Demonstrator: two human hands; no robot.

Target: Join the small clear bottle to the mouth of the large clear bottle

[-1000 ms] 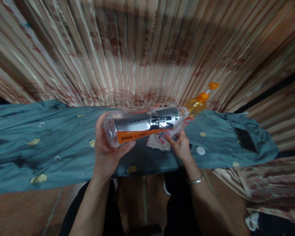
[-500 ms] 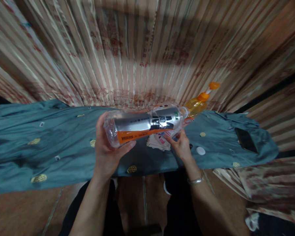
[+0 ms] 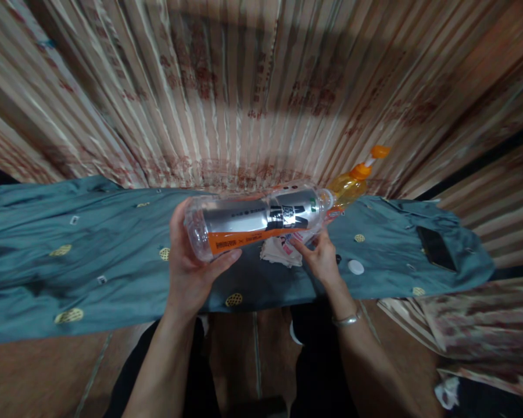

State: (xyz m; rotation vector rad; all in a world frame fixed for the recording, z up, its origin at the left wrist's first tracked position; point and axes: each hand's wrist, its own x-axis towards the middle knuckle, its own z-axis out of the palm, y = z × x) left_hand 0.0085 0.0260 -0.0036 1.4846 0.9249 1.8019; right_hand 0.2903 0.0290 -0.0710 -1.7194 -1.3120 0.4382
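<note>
My left hand [image 3: 190,273] is wrapped around the base end of a large clear plastic bottle [image 3: 244,217] with a silver and orange label. The bottle lies almost level in the air, its uncapped-looking neck toward the right. Below that neck, my right hand [image 3: 321,259] pinches a clear plastic piece with pink lettering [image 3: 303,237]. Behind the neck slants a yellow bottle [image 3: 347,188] with an orange top. Whether the pinched piece is this bottle's lower part, I cannot tell. A pale cloth [image 3: 279,253] lies beneath, partly covered.
A teal patterned cloth [image 3: 126,261] covers the long narrow surface. Right of my right hand lie a white round cap [image 3: 355,267] and a small dark one [image 3: 339,259]. A black phone [image 3: 436,248] rests near the right end. A pleated curtain [image 3: 253,104] hangs behind.
</note>
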